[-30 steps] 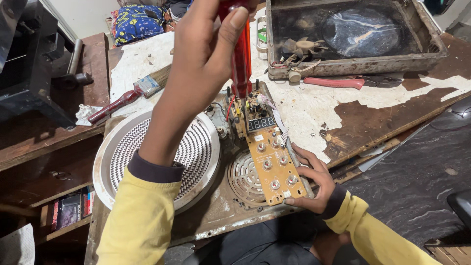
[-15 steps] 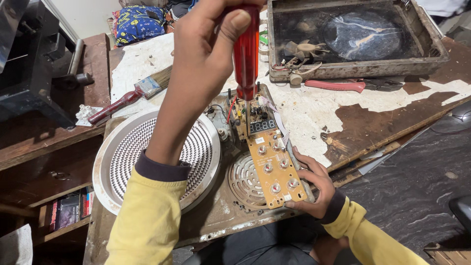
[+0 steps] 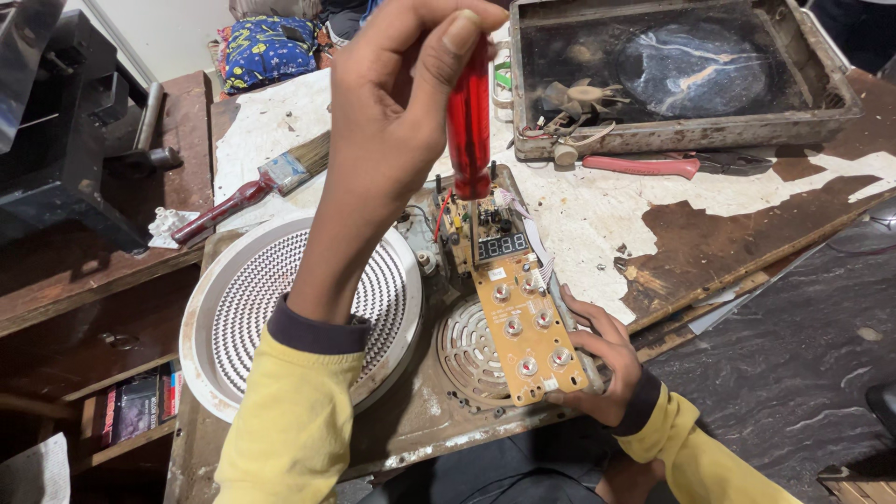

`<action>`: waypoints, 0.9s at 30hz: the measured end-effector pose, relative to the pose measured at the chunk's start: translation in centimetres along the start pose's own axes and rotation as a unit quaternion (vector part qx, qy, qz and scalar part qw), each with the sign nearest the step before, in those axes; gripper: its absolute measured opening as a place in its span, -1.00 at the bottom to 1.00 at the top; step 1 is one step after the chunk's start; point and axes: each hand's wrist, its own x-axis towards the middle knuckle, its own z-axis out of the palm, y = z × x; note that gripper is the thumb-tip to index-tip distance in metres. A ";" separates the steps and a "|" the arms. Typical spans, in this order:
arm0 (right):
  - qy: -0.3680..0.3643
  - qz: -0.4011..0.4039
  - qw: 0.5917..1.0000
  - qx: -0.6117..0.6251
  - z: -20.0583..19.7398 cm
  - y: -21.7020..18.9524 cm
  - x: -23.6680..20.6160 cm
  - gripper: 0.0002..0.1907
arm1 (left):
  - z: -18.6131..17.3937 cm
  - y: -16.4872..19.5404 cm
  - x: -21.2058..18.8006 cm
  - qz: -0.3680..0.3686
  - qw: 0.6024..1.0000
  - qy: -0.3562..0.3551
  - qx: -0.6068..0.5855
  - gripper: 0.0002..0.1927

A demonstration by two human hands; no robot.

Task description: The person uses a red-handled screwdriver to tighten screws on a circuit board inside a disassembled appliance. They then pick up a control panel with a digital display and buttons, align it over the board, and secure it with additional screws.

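My left hand [image 3: 392,121] is raised over the bench and grips a red-handled screwdriver [image 3: 469,121], held upright with my thumb on its top. Its shaft points down onto the upper end of an orange control circuit board [image 3: 523,317] that has a small digit display and several round buttons. My right hand [image 3: 602,369] holds the lower right end of that board. The board lies tilted over an opened induction cooker base [image 3: 439,411], next to its round white coil [image 3: 280,308] and a round fan grille [image 3: 467,355].
A paint brush with a red handle [image 3: 252,191] lies to the left of the coil. Red-handled pliers [image 3: 653,166] lie by a dirty metal tray [image 3: 681,75] holding a small fan. A black machine [image 3: 56,140] stands at far left. A dark stone slab [image 3: 793,355] is at right.
My left hand keeps its grip on the screwdriver and has shifted slightly, the thumb now over the handle's top. The right hand stays on the board.
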 end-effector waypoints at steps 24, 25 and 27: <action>-0.004 -0.031 0.999 0.010 -0.4 -0.1 0.4 -0.28 | 3.2 -1.4 0.2 0.019 0.997 0.080 0.006 -0.73; -0.004 -0.029 1.000 0.007 -0.3 0.0 0.4 -0.28 | 3.9 -1.4 0.0 0.023 0.994 0.109 -0.006 -0.73; -0.001 -0.036 0.999 0.017 -0.3 0.1 0.4 -0.28 | 5.2 -1.4 -0.3 0.035 0.983 0.178 -0.022 -0.77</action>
